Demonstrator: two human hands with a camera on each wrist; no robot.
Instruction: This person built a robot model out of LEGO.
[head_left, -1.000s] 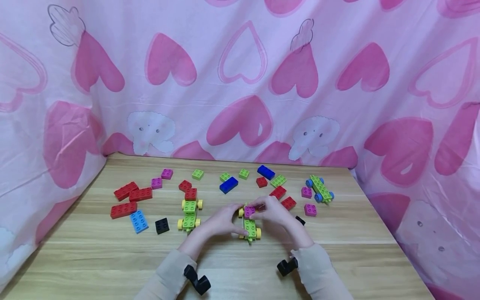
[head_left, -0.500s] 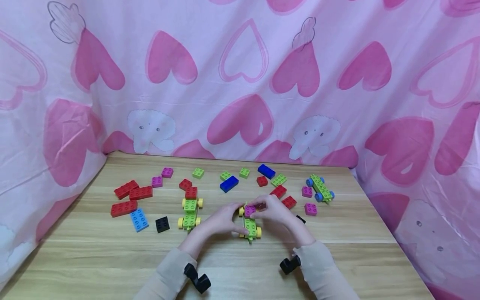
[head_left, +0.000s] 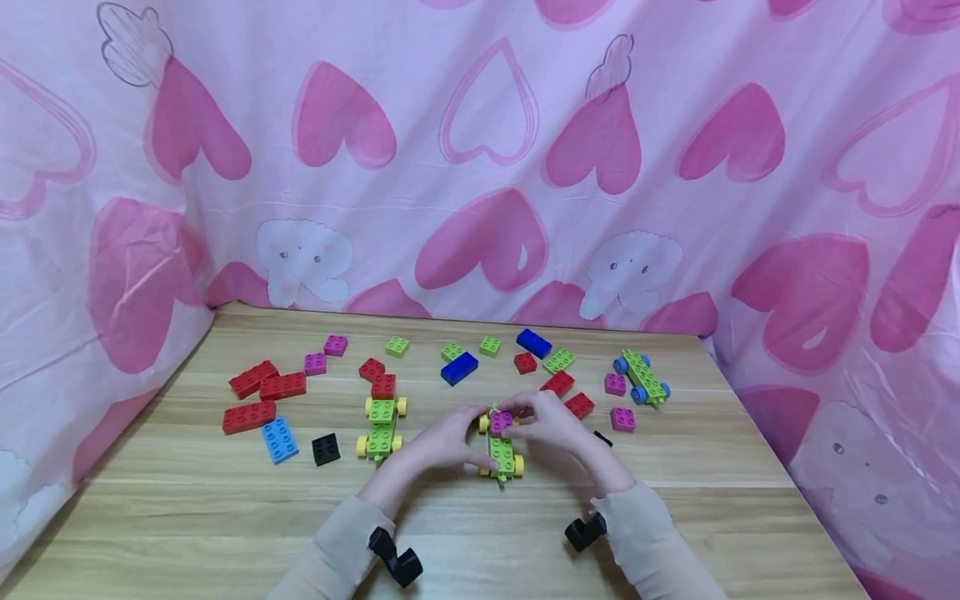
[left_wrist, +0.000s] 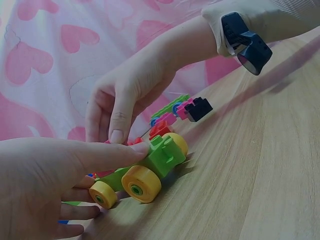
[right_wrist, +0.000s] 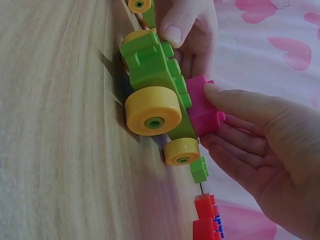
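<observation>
Left hand (head_left: 450, 442) holds green car (head_left: 502, 455), thumb (left_wrist: 117, 154) on near end. Right hand (head_left: 553, 425) pinches pink block (head_left: 501, 423) on car's far end. Green car sits on worktop (head_left: 480, 533), near middle. To left, second car (head_left: 380, 442), red block (head_left: 383, 386) at far end. Black block (head_left: 326, 449) further left. Over on right, blue-wheeled car (head_left: 641, 377). Behind, pink heart cloth (head_left: 405, 50).

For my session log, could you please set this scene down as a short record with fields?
Left hand: holds a green toy car with yellow wheels
Right hand: pinches the pink brick at the car's far end
Second yellow-wheeled car: left of the held one
Blue-wheeled car: right, beyond the right hand
Loose bricks: scattered on the table
</observation>
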